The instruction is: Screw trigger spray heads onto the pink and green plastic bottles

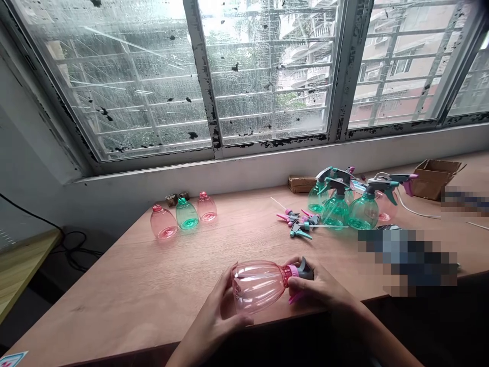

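Note:
A clear pink spray bottle [257, 285] lies on its side between my hands, just above the table's front edge. My left hand [225, 306] is wrapped round its base end. At the neck, my right hand [309, 283] grips the grey and pink spray head [301, 270], with the pink trigger pointing down. Beyond the hands lie several loose spray heads [300, 224] in pink, grey and teal. Bottles without heads stand at the back left: a pink one [163, 222], a green one [186, 214] and another pink one [207, 207].
Several green spray bottles [336, 210] with heads fitted stand at the back right, beside an open cardboard box [435, 178]. A white cable [416, 213] runs there. A blurred dark object [408, 260] lies at the right. Windows line the wall behind the wooden table [126, 290].

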A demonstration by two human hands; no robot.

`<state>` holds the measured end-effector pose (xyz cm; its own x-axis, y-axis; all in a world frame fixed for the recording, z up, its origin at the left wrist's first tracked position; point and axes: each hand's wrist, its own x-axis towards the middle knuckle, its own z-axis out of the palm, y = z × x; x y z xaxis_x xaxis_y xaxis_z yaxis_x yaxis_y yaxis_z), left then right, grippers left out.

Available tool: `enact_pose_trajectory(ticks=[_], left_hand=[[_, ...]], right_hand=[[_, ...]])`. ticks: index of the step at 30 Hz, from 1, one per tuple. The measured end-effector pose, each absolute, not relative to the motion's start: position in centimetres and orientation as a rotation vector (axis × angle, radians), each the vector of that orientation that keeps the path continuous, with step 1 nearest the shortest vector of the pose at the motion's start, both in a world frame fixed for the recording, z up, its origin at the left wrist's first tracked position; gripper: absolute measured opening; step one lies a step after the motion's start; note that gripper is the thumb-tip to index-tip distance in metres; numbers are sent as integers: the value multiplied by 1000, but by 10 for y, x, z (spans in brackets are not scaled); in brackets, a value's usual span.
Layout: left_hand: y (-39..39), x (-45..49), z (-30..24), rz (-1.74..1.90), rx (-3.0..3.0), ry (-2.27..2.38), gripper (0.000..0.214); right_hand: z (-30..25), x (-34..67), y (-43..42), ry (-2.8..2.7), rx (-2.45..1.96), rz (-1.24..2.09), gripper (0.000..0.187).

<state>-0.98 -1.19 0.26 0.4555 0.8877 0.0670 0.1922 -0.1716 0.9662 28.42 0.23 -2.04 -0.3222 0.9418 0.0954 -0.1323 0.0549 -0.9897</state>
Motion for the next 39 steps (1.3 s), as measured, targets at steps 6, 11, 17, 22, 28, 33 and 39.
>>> enact_pose_trajectory(ticks=[6,11,17,22,28,33,39], left_hand=[[-14,-8,3,805,1604,922,91],[-14,-5,5,827,1569,837,80],[-12,-8,4,811,1583,860,83],[-13,-7,-1,809,1604,883,98],[-13,-9,-6,808,1615,880,110],[-13,-13,-6,756,1756,975,94],[-12,-8,-4,803,1681,919,95]], right_hand=[[-17,284,1,-1378,-879,1472,38],[-21,284,2,-1340,-868,1471,41],[-25,284,3,-1325,-808,1496,41],[-23,283,3,-1318,-837,1482,37],[-27,285,4,-1335,-851,1469,37],[-22,285,1,-1346,-885,1448,36],[-14,283,-1,-1349,-897,1473,39]])
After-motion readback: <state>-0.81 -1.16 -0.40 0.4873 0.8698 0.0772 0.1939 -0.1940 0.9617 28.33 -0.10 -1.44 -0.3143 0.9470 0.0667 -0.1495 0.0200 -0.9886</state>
